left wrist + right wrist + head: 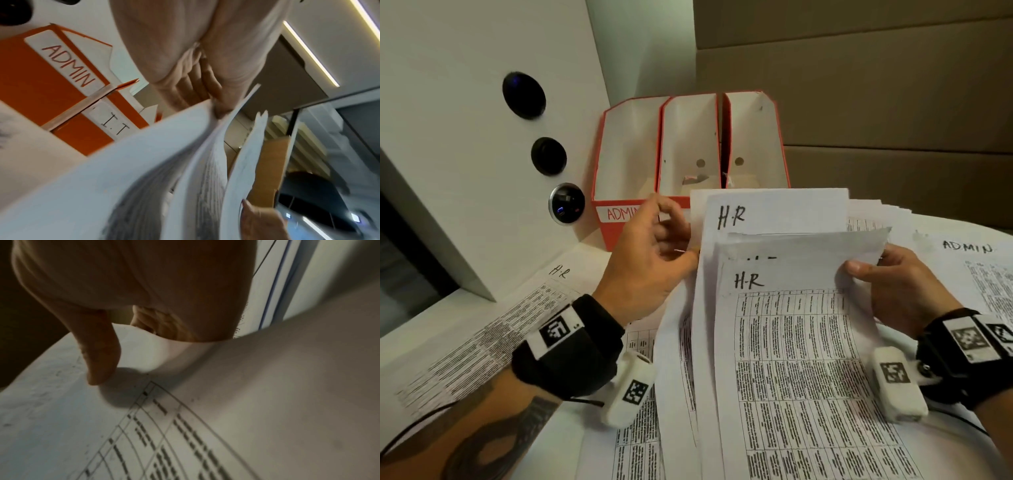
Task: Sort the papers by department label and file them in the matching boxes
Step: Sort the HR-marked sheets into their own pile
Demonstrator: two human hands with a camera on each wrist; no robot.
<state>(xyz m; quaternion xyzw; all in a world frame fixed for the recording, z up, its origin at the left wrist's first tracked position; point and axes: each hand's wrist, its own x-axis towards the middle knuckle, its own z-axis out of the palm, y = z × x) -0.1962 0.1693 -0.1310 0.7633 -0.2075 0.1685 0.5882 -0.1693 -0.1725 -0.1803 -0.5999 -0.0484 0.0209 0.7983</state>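
Observation:
I hold a raised bundle of white sheets marked H.R [784,308] between both hands. My left hand [654,253] pinches the bundle's left edge [207,110]. My right hand [887,281] grips the front sheet's right edge, thumb [100,363] on its printed face [185,418]. Behind stand three orange file boxes: the ADMIN box [619,164] on the left [51,68], a middle one [690,147] labelled I.T [115,125], and a right one [753,140] whose label is hidden by the papers.
A loose H.R sheet [493,329] lies on the desk at left and an ADMIN sheet [976,270] at right, with more paper under my wrists. A white panel with round black knobs [524,95] stands at left. Brown cardboard [876,102] forms the back wall.

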